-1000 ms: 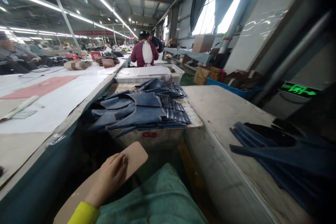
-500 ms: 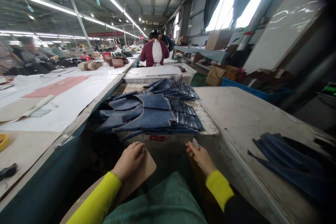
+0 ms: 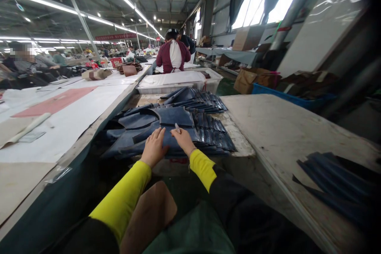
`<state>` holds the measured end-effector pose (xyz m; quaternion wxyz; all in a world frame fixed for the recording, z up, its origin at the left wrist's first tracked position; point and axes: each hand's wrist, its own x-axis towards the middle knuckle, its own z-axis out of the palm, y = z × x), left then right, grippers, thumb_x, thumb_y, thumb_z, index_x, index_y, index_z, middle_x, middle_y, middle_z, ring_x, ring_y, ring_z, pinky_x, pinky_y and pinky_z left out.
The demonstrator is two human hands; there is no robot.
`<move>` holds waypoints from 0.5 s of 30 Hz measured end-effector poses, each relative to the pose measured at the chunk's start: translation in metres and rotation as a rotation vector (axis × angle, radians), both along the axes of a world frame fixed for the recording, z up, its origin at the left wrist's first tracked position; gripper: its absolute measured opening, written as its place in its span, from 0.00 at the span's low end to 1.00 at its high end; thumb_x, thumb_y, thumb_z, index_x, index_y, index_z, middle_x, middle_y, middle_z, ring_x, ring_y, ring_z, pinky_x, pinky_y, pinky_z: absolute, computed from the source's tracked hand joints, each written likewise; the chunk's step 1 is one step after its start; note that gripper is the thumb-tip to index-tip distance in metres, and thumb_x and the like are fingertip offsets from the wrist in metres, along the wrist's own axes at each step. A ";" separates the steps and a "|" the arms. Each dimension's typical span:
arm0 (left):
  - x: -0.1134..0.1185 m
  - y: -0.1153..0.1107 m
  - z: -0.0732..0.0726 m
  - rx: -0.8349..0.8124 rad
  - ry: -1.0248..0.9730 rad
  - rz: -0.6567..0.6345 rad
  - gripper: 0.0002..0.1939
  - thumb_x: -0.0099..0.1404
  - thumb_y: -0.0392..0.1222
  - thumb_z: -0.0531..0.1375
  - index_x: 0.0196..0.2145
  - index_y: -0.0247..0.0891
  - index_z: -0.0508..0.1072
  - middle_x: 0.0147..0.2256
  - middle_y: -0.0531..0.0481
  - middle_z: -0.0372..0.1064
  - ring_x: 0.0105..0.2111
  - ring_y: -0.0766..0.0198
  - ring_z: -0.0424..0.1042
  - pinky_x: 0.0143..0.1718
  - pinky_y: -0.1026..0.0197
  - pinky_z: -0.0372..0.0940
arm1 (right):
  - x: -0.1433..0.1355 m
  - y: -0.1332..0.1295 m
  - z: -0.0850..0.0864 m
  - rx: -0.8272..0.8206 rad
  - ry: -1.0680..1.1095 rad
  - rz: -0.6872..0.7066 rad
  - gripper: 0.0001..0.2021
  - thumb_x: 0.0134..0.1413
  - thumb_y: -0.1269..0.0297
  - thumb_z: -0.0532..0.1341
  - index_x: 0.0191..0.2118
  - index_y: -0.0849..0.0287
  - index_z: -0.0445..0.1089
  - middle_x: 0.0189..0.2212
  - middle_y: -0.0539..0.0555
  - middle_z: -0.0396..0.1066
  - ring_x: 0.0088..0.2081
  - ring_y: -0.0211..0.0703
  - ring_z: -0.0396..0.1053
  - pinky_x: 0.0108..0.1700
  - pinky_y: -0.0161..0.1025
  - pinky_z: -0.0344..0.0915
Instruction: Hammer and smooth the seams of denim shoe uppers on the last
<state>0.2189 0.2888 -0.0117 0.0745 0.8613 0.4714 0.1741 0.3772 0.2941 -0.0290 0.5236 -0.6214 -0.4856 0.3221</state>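
A pile of dark blue leather-like cut pieces (image 3: 178, 117) lies fanned out on the worktop before me, its right-hand edges overlapping in folds. My left hand (image 3: 154, 147) rests on the near part of this pile, fingers stretched forward and holding nothing. Just right of it, my right hand (image 3: 183, 141) is over the same pieces with its fingers curled. A small pale object (image 3: 177, 128) sticks up from its thumb and fingers; its kind is too small to make out. Below the hands, a brown rounded board (image 3: 157, 210) stands near my lap.
At right, more blue pieces (image 3: 333, 182) lie on a bare-topped table (image 3: 274, 127). A long table with white sheets (image 3: 74, 127) runs along the left. White bins (image 3: 212, 83) stand ahead, with a person in a dark red top (image 3: 165, 53) beyond. A blue crate (image 3: 285, 99) is at right.
Both hands have moved forward and up onto the blue pile. My left hand has let go of the brown board; my right hand has come left with the small pale object.
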 end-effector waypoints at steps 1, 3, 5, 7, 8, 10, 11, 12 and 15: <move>0.005 0.003 -0.004 -0.037 0.027 -0.004 0.35 0.59 0.40 0.57 0.62 0.36 0.50 0.62 0.39 0.47 0.62 0.51 0.47 0.59 0.47 0.46 | -0.001 -0.002 -0.003 -0.003 -0.027 0.026 0.12 0.49 0.58 0.57 0.24 0.62 0.68 0.24 0.53 0.72 0.29 0.39 0.68 0.34 0.35 0.62; 0.015 0.005 -0.016 -0.105 0.059 -0.027 0.34 0.57 0.38 0.60 0.59 0.38 0.55 0.60 0.40 0.52 0.61 0.50 0.49 0.59 0.45 0.46 | -0.001 -0.013 -0.014 -0.009 -0.082 0.074 0.14 0.53 0.58 0.53 0.25 0.62 0.68 0.23 0.53 0.71 0.26 0.39 0.68 0.32 0.35 0.63; 0.023 0.005 -0.031 -0.140 0.051 -0.038 0.32 0.53 0.37 0.62 0.56 0.40 0.60 0.59 0.42 0.56 0.59 0.51 0.53 0.58 0.46 0.47 | 0.002 -0.031 -0.029 -0.004 -0.149 0.123 0.17 0.56 0.56 0.51 0.26 0.62 0.68 0.22 0.53 0.71 0.25 0.38 0.67 0.30 0.35 0.63; 0.030 0.008 -0.041 -0.161 0.009 -0.020 0.28 0.54 0.36 0.62 0.53 0.42 0.64 0.57 0.43 0.59 0.57 0.52 0.56 0.57 0.49 0.50 | 0.007 -0.049 -0.041 0.014 -0.235 0.174 0.18 0.57 0.55 0.51 0.26 0.62 0.69 0.23 0.54 0.71 0.26 0.39 0.68 0.31 0.36 0.64; 0.032 0.011 -0.044 -0.169 -0.023 0.002 0.24 0.55 0.37 0.61 0.51 0.42 0.67 0.55 0.44 0.62 0.55 0.53 0.59 0.56 0.51 0.51 | 0.010 -0.057 -0.045 0.029 -0.283 0.198 0.17 0.57 0.56 0.51 0.27 0.62 0.69 0.25 0.54 0.72 0.28 0.40 0.68 0.34 0.37 0.65; 0.035 0.020 -0.043 -0.193 -0.099 0.062 0.13 0.60 0.39 0.57 0.43 0.41 0.72 0.46 0.44 0.70 0.49 0.55 0.66 0.50 0.55 0.57 | 0.015 -0.064 -0.048 0.063 -0.382 0.244 0.14 0.56 0.58 0.53 0.32 0.61 0.71 0.33 0.56 0.73 0.37 0.43 0.69 0.42 0.39 0.64; 0.034 0.025 -0.040 -0.207 -0.144 0.096 0.10 0.62 0.41 0.55 0.39 0.40 0.73 0.40 0.44 0.72 0.44 0.56 0.69 0.45 0.57 0.59 | 0.018 -0.063 -0.047 0.075 -0.430 0.263 0.13 0.56 0.59 0.54 0.35 0.61 0.72 0.39 0.57 0.72 0.42 0.44 0.68 0.47 0.40 0.63; 0.032 0.030 -0.035 -0.217 -0.193 0.132 0.11 0.64 0.43 0.53 0.35 0.39 0.74 0.34 0.45 0.73 0.39 0.57 0.70 0.41 0.59 0.60 | 0.020 -0.059 -0.046 0.079 -0.473 0.274 0.13 0.56 0.59 0.55 0.39 0.60 0.72 0.45 0.58 0.70 0.48 0.44 0.65 0.52 0.41 0.60; 0.014 0.040 -0.012 -0.211 -0.381 0.235 0.13 0.64 0.46 0.53 0.31 0.37 0.73 0.26 0.49 0.70 0.30 0.61 0.69 0.33 0.64 0.59 | 0.024 -0.036 -0.044 0.018 -0.580 0.265 0.15 0.57 0.60 0.54 0.46 0.59 0.70 0.53 0.59 0.65 0.56 0.46 0.58 0.58 0.43 0.52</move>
